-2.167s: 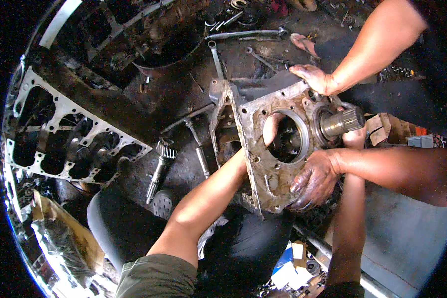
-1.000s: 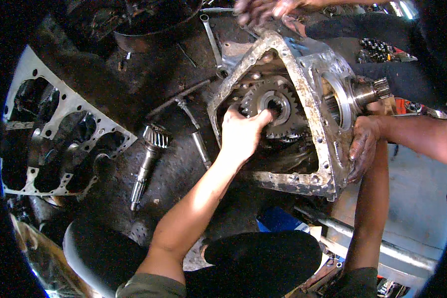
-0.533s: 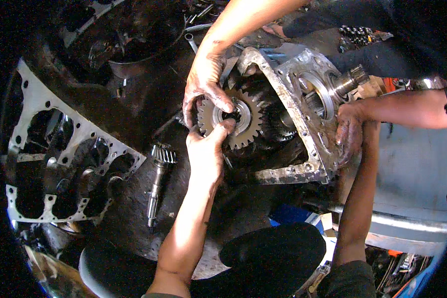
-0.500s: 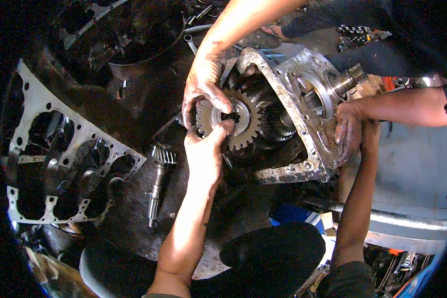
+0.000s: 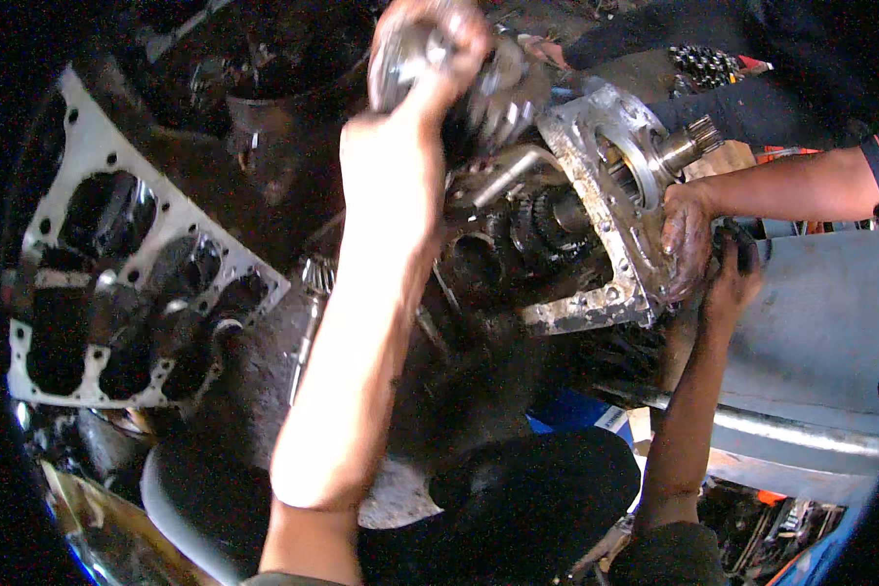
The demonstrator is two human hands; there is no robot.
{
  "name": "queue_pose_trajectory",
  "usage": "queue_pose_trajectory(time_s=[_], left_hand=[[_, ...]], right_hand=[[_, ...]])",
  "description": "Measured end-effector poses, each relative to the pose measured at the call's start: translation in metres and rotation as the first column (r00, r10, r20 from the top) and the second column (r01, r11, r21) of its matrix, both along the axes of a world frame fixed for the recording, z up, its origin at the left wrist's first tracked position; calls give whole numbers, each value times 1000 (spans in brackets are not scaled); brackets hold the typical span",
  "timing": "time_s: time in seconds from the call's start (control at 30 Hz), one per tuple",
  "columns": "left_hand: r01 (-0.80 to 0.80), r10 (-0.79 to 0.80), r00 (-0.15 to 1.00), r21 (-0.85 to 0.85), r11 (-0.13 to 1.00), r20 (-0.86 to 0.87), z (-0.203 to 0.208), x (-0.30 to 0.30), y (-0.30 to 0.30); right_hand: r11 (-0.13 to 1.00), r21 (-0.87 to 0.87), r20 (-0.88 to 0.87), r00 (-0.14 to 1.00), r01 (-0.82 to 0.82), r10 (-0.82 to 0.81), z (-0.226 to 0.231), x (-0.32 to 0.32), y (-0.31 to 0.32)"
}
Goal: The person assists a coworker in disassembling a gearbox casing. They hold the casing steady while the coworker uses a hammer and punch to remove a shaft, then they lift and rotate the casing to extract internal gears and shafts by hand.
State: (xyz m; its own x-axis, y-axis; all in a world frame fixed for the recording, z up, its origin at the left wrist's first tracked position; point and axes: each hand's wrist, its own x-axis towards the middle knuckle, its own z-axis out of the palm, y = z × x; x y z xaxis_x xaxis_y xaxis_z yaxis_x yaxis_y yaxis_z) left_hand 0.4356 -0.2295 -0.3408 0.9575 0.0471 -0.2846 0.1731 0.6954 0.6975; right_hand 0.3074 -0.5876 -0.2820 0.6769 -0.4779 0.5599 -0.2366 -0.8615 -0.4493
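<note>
My left hand (image 5: 405, 117) reaches far forward and grips the end of a gear shaft (image 5: 506, 93), which is blurred by motion. A co-worker's hand (image 5: 474, 34) is at the same end, partly smeared. The shaft is above and beyond the open metal gearbox housing (image 5: 596, 210), where dark gears (image 5: 537, 230) are still seated. At the housing's right side, my right hand (image 5: 734, 278) has curled, blackened fingers; what they hold, if anything, I cannot make out. Beside it another co-worker's hand (image 5: 686, 239) presses on the housing. A splined shaft (image 5: 689, 145) sticks out of the housing.
A large flat-faced metal casting (image 5: 181, 230) with several openings lies at left. Partly behind my left forearm is a pinion shaft (image 5: 308, 332) on the ground. A grey metal drum-like surface (image 5: 811, 342) fills the right. A blue box (image 5: 566, 415) sits near my knee.
The gear shaft has come up out of the housing and moved forward, with my left hand and the co-worker's hand on it. My right hand has shifted slightly outward along the housing's right side.
</note>
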Motion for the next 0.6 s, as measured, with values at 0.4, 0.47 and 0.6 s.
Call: queue_pose_trajectory(time_s=[0.4,0.47,0.6], left_hand=[[-293,254,955,347,891,155,-74,-23,-67],[-59,-32,987,532,845,160,-97,-36,-92],[-167,-220,901,767,620,374,-116,-14,-139]], right_hand=[[875,484,-504,820,10,270,-11,109,-163],[827,374,-902,370,419,220,4,140,-163],[812,279,-747,-415,513,520,11,163,-129]])
